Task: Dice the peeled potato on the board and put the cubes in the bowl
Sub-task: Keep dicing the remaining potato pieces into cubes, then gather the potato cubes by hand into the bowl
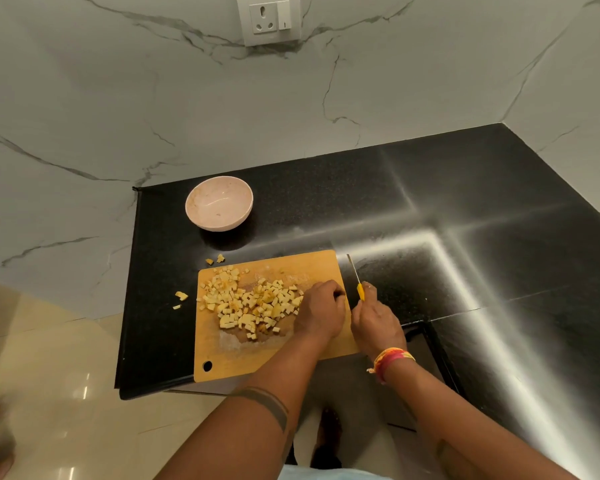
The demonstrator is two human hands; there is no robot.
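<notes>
Several pale yellow potato cubes (250, 301) lie heaped across the orange cutting board (222, 351). My left hand (321, 311) rests on the board at the right edge of the heap, fingers curled; what lies under it is hidden. Just right of the board, my right hand (374, 320) grips the yellow handle of a small knife (354, 275), its thin blade pointing away over the counter. A pale pink bowl (219, 203) stands behind the board, with no cubes in it.
A few stray cubes (181, 296) lie on the black counter (430, 209) left of and behind the board. The counter's left edge drops to a tiled floor. A marble wall with a socket (269, 17) rises behind.
</notes>
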